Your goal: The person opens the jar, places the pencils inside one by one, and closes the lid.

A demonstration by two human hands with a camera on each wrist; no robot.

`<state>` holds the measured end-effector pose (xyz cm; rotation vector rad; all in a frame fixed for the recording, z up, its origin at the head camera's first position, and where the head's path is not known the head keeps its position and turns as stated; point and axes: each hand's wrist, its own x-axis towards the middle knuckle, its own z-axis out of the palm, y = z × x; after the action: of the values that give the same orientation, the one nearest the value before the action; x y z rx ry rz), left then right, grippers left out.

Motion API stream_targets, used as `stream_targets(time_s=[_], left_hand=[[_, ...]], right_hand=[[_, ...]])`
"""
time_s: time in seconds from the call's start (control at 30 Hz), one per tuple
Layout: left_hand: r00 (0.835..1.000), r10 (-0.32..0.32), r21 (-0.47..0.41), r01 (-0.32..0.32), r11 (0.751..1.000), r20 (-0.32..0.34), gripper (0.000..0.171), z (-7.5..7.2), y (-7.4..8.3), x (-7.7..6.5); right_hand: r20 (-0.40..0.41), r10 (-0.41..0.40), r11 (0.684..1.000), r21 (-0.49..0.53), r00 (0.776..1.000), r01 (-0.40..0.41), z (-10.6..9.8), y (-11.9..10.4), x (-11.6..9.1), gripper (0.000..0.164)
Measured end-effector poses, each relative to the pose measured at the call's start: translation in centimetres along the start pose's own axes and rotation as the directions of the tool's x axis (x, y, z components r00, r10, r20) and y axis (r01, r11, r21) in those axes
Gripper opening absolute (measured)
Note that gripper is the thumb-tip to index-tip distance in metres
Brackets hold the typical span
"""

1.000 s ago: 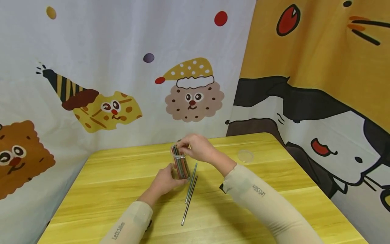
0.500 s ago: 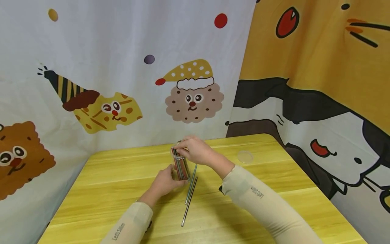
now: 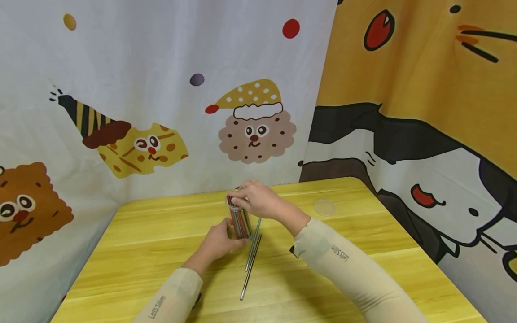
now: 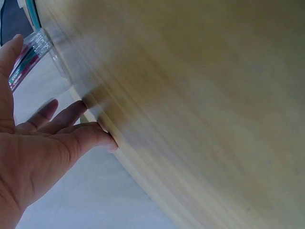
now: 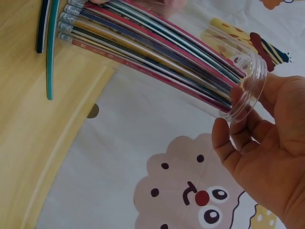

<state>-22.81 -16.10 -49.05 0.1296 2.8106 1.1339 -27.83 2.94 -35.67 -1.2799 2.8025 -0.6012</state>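
Note:
A clear plastic jar (image 5: 157, 86), packed with pencils (image 3: 241, 223), leans on the table in the middle of the head view. My left hand (image 3: 220, 240) holds it low on its left side, thumb in front. In the left wrist view, other fingertips (image 4: 107, 138) of that hand touch the table. My right hand (image 3: 260, 199) is at the jar's mouth, with a fingertip (image 5: 236, 94) against the pencils' unerasered ends; I cannot tell whether it pinches one. A teal pencil (image 3: 252, 246) and a dark pencil (image 3: 251, 268) lie on the table just right of the jar.
A round clear lid (image 3: 325, 207) lies toward the back right of the yellow wood-grain table (image 3: 141, 251). Cartoon-printed curtains (image 3: 161, 89) hang right behind the table and along its right side.
My right hand has shifted slightly left and down over the jar's mouth, and the pencils inside have shifted a little. The left hand and the two loose pencils stay in place.

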Motion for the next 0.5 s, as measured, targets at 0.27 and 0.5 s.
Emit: stream_targets(time_s=[0.27, 0.5], left_hand=[[1.0, -0.006, -0.001, 0.006, 1.0, -0.001, 0.084, 0.1, -0.2, 0.0], [1.0, -0.015, -0.003, 0.015, 1.0, -0.016, 0.082, 0.1, -0.1, 0.0]], right_hand=[[-0.048, 0.002, 0.997, 0.077, 0.999, 0.002, 0.3, 0.3, -0.4, 0.044], [-0.33, 0.206, 0.967, 0.213, 0.921, -0.139, 1.5, 2.4, -1.4, 0.039]])
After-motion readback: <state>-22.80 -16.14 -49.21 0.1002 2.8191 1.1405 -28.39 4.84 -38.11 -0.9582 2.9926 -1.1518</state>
